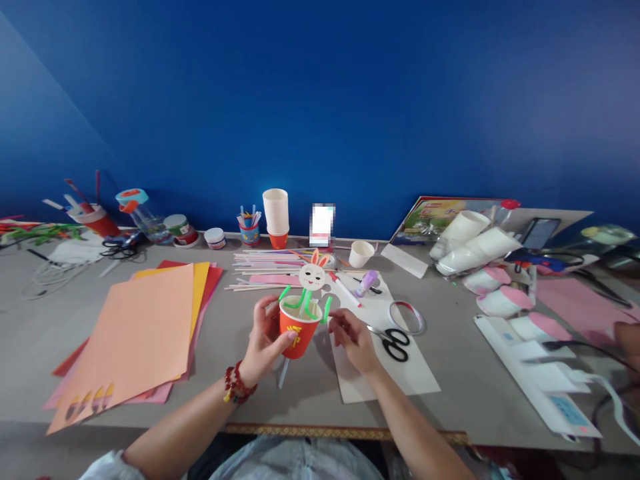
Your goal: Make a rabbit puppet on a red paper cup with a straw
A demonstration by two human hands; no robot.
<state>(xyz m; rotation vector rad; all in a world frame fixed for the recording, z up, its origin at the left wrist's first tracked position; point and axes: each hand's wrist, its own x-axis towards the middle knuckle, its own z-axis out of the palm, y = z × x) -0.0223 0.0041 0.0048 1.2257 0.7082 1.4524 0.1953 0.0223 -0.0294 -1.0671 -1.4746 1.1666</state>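
Observation:
My left hand [269, 333] is wrapped round a red paper cup [303, 339] with yellow lettering. Out of the cup's mouth rises a rabbit figure with a round white paper face [313, 277], pink-lined ears and green pipe cleaner limbs [306, 303]. Beneath the cup a clear straw [284, 373] sticks out at a slant. At the cup's right side my right hand [354, 339] has its fingers curled, the tips at the bent green pipe cleaner [327, 310] on the rim. Their exact contact is hard to see.
White card [415, 380] lies under black-handled scissors [396, 345], a tape roll [406, 317] and a marker [346, 291]. Coloured paper [145, 333] is stacked left. Behind stand stacked cups [276, 210]; a power strip [530, 380] lies right. Another person's hand [629, 343] shows at the right edge.

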